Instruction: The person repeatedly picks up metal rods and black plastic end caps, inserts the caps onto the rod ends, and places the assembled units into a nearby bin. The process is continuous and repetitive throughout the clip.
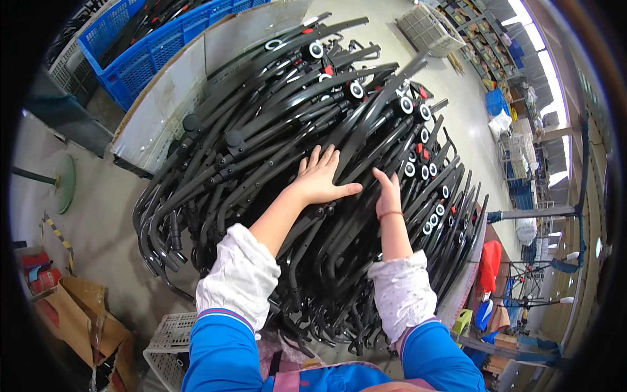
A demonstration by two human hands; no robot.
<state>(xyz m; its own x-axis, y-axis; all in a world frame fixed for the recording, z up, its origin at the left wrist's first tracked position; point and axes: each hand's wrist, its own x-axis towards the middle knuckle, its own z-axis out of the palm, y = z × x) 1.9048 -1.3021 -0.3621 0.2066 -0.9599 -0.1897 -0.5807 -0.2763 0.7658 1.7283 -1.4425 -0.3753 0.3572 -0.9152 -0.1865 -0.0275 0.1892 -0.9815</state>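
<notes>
A large pile of black bent metal tube frames [274, 108], with round white-ringed joints [406, 105] and small red parts [423, 93], lies before me. My left hand [320, 179] rests on the tubes near the middle of the pile, fingers stretched forward and thumb out to the right. Just right of it, my right hand [388, 194] is held edge-on against the tubes. Its visible fingers point up and apart, while the others are partly hidden. Neither hand is wrapped around a tube.
A pale board wall [157, 114] borders the pile at left, with a blue plastic crate [134, 72] behind it. Torn cardboard [85, 320] and a white crate [168, 340] stand at lower left. A grey crate [428, 29] sits on the far floor, near loaded shelves [480, 42].
</notes>
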